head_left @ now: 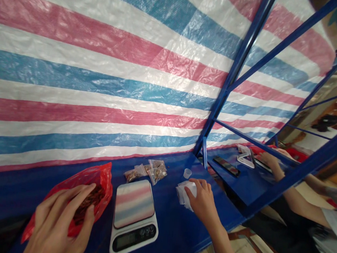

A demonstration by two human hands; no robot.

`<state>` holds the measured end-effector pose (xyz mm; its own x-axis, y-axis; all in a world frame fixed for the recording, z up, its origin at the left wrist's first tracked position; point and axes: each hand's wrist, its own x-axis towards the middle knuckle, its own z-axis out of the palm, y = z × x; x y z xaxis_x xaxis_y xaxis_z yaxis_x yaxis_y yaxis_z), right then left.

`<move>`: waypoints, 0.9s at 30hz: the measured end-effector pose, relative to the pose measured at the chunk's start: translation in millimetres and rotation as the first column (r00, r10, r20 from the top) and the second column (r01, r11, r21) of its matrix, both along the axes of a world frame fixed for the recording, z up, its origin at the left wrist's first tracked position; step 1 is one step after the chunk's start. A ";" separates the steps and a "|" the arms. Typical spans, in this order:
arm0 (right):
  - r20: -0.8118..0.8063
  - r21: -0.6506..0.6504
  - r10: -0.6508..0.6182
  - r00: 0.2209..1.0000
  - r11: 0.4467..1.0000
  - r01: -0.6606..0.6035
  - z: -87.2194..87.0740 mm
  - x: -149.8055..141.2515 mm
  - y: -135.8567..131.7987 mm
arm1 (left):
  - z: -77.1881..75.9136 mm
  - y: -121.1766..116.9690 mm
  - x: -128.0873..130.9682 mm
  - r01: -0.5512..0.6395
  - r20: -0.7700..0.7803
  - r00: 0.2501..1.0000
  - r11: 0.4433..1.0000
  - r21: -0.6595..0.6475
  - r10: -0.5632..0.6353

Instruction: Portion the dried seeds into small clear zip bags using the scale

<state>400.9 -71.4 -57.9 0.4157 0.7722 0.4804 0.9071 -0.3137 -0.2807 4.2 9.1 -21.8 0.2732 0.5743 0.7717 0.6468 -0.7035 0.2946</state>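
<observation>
My left hand (pixel 62 219) is over the mouth of a red plastic bag (pixel 106 180), fingers curved and thumb held apart. Inside the bag lie small reddish-brown dried pieces (pixel 91 202), whose kind I cannot make out; nothing shows between my fingertips. To the right, my right hand (pixel 203 202) grips the edge of some small clear plastic bags (pixel 182 194) on the blue table. A white kitchen scale (pixel 135 218) with a shiny square plate stands between my hands, bare on top. Behind it lie several filled zip bags (pixel 157 171) with brownish contents.
A small clear plastic cup (pixel 187 173) stands just behind my right hand. A blue metal frame post (pixel 217 107) rises at the right, and a striped tarp (pixel 101 85) hangs behind. Beyond the frame, another person's arm (pixel 289 196) reaches over a second blue table with another scale (pixel 246 159).
</observation>
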 end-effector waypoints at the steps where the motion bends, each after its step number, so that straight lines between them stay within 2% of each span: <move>1: 0.009 0.029 -0.013 1.000 0.999 0.013 4.1 -4.9 5.2 | 3.1 -1.6 1.8 -0.031 0.017 0.999 1.000 0.003 0.031; 4: 0.035 0.057 0.058 0.998 0.997 -0.060 12.8 -28.5 29.5 | 10.8 -4.7 5.2 -0.041 -0.004 0.999 0.996 0.078 0.041; 7: 0.040 -0.030 0.235 0.971 0.972 -0.234 12.4 -60.0 58.9 | 15.0 -7.2 6.5 -0.015 -0.040 0.999 0.992 0.129 0.020; 9: 0.033 -0.079 0.293 0.956 0.954 -0.289 7.9 -78.1 74.2 | 16.9 -9.4 7.7 -0.003 -0.045 0.999 0.992 0.130 0.009; 13: 0.012 -0.160 0.276 0.961 0.949 -0.270 -0.5 -94.2 85.6 | 20.2 -13.8 11.5 0.030 -0.039 0.999 0.992 0.126 -0.025; 17: -0.022 -0.145 0.213 0.977 0.966 -0.213 0.3 -90.9 83.5 | 20.7 -16.1 15.4 0.050 -0.017 0.999 0.989 0.137 -0.048; 20: -0.086 -0.072 0.200 0.976 0.976 -0.206 6.3 -89.0 80.3 | 19.6 -18.4 21.4 0.082 0.004 0.997 0.990 0.110 -0.083; 23: -0.214 0.085 0.243 0.946 0.969 -0.230 17.5 -95.1 71.3 | 16.8 -23.2 33.5 0.189 0.049 0.981 0.982 -0.001 -0.189; 25: -0.315 0.215 0.352 0.881 0.931 -0.295 27.6 -104.3 60.8 | 13.4 -27.1 44.9 0.251 0.104 0.965 0.961 -0.118 -0.240; 27: -0.378 0.319 0.492 0.784 0.864 -0.389 38.6 -116.3 48.4 | 9.5 -30.1 57.0 0.272 0.190 0.955 0.926 -0.262 -0.227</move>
<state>284.6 -23.1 -19.3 0.2584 0.8225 0.5068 0.6973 0.2043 -0.6871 61.2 -21.0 -12.2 0.3277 0.7025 0.6317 0.3920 -0.7095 0.5857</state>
